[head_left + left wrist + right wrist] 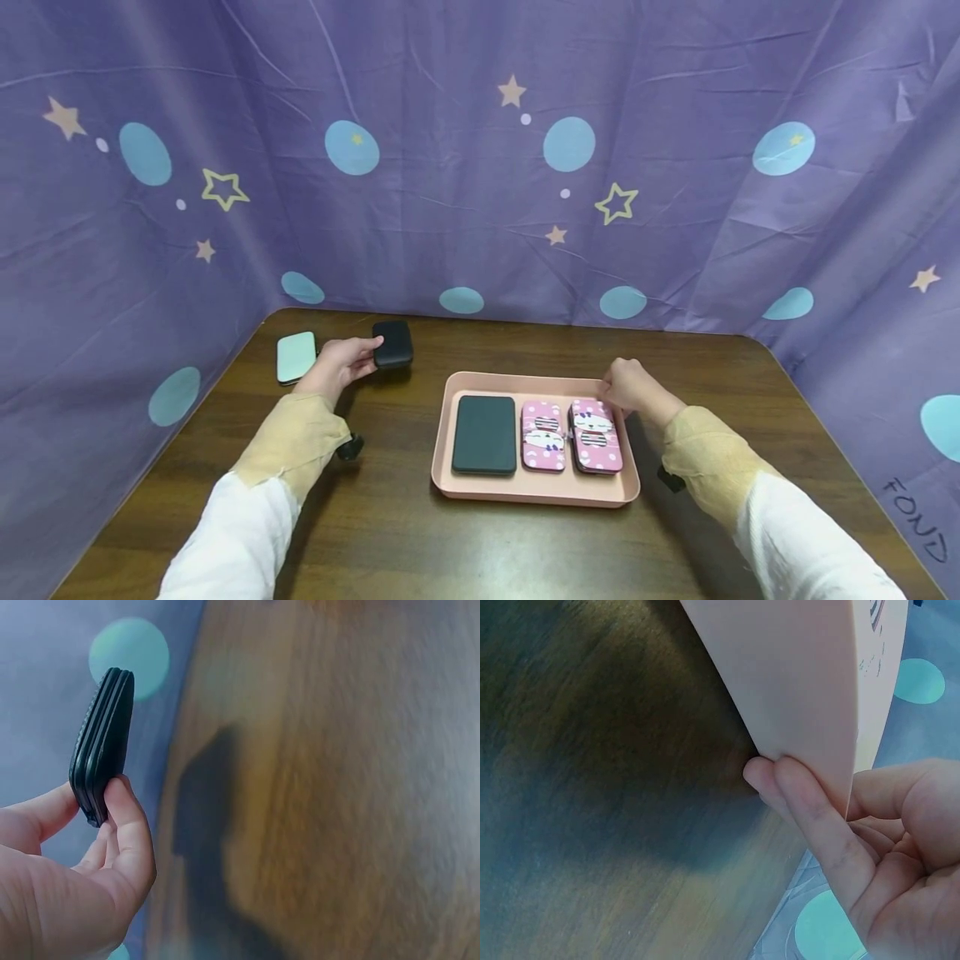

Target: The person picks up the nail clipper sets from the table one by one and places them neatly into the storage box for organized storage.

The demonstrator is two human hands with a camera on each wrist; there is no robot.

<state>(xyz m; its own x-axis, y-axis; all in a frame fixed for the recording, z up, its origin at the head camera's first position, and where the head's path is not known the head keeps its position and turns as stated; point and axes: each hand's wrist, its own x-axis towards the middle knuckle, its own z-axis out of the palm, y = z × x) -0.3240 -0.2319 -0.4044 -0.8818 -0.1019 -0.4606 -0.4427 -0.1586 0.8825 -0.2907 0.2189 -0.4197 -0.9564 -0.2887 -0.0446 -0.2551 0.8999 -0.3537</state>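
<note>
My left hand [341,362] pinches a small black case [393,344] with rounded corners between thumb and fingers. In the left wrist view the case [103,746] is raised above the table on edge, its layered, seamed side showing. At the tray's far right corner, my right hand [633,389] grips the wall of the pink tray [525,497]; the right wrist view has fingertips on the outer wall [802,682] and the thumb on the inner side. Inside the tray lie a dark green flat rectangular case [485,435] and two pink cartoon-patterned cases [543,450] [597,454].
A mint-green case [296,357] lies on the brown wooden table [390,533] at the back left, just beyond my left hand. Purple curtains [465,167] with stars and dots stand around the table's back and sides.
</note>
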